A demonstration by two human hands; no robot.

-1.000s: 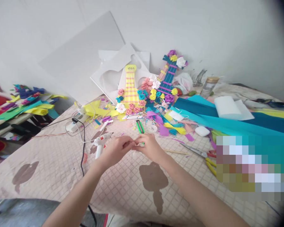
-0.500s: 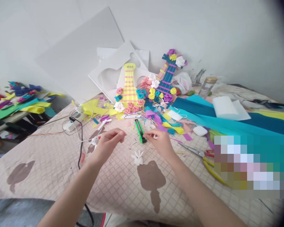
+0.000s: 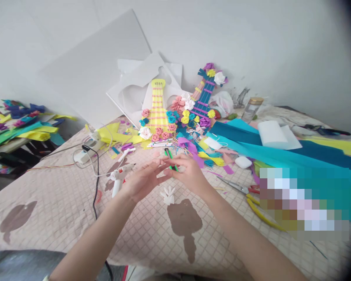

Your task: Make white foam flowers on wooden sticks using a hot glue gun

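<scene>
My left hand and my right hand meet at the fingertips over the middle of the table. The left fingers are spread, palm partly up, with nothing visible in them. My right fingers are bent together near the left ones; anything between them is too small to make out. Just behind the fingertips lies a green and black cutter, partly covered. A white glue gun stands beside my left hand. Below the hands sits a small white paper flower on the patterned tablecloth.
A yellow paper guitar and a blue one, both with paper flowers, lean at the back. Scissors, yellow-handled pliers, teal paper and a glass jar are on the right. A power strip with cables lies left.
My hands have come together from apart. The left hand has opened and turned its palm upward, uncovering more of the glue gun. The view has shifted slightly.
</scene>
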